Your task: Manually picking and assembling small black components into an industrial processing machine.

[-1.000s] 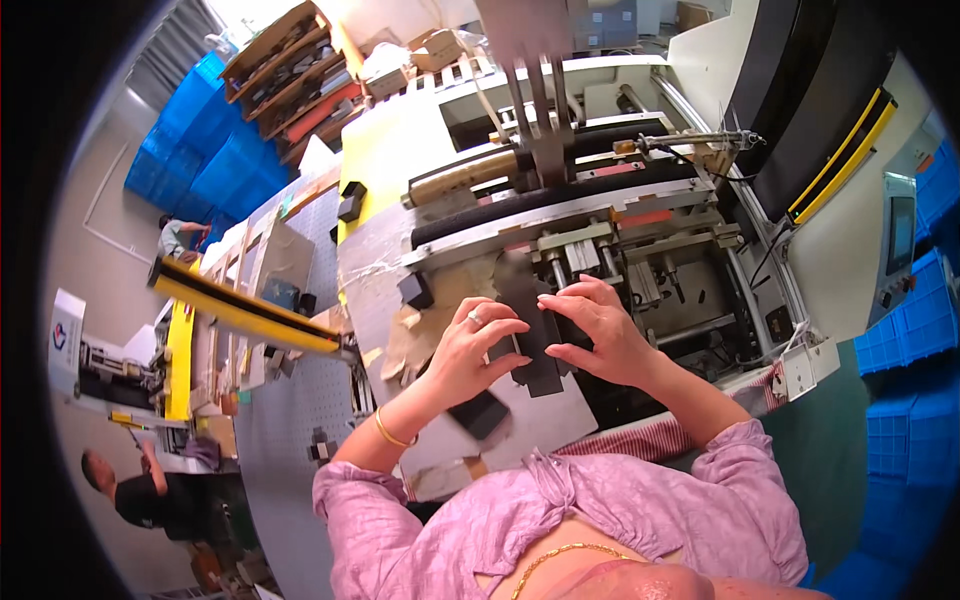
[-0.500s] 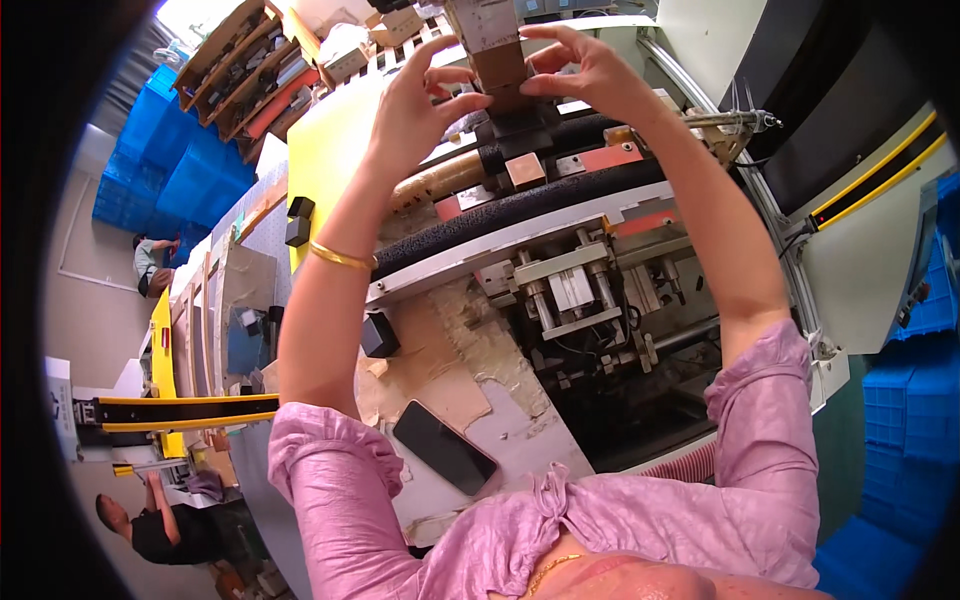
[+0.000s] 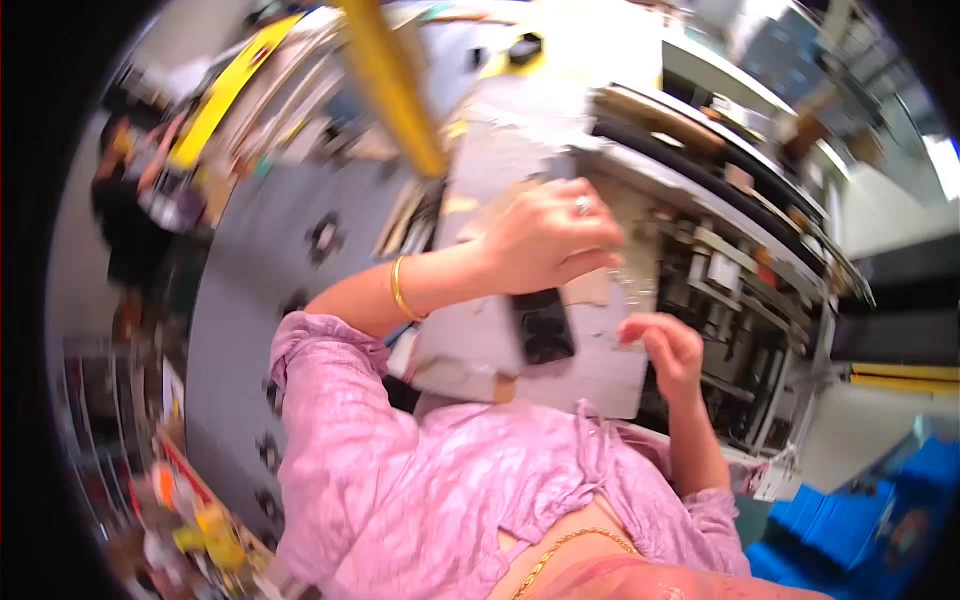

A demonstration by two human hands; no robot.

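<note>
My left hand [image 3: 555,235] hangs over the worktop [image 3: 480,325] with its fingers curled closed. Motion blur and its own back hide whatever may be in it. Just beyond its knuckles shows a small dark grey shape [image 3: 562,163], which I cannot identify or tell whether the hand touches. Beneath the left hand, a black phone [image 3: 543,325] lies on the worktop, partly covered. To the right, my right hand [image 3: 668,345] is raised at the worktop's right edge. Its fingers are curled together, and what they hold, if anything, is hidden.
A machine with long dark rollers [image 3: 670,145] and metal fittings [image 3: 715,265] stands on the right. A yellow bar [image 3: 395,90] crosses above the left side. A grey table [image 3: 270,240] spreads left. Blue crates [image 3: 840,520] sit at lower right; a person in black [image 3: 135,215] is far left.
Both hands have left the brown block-like thing above the rollers and come back toward my body. The left hand is now over the worktop. The whole view has swung left.
</note>
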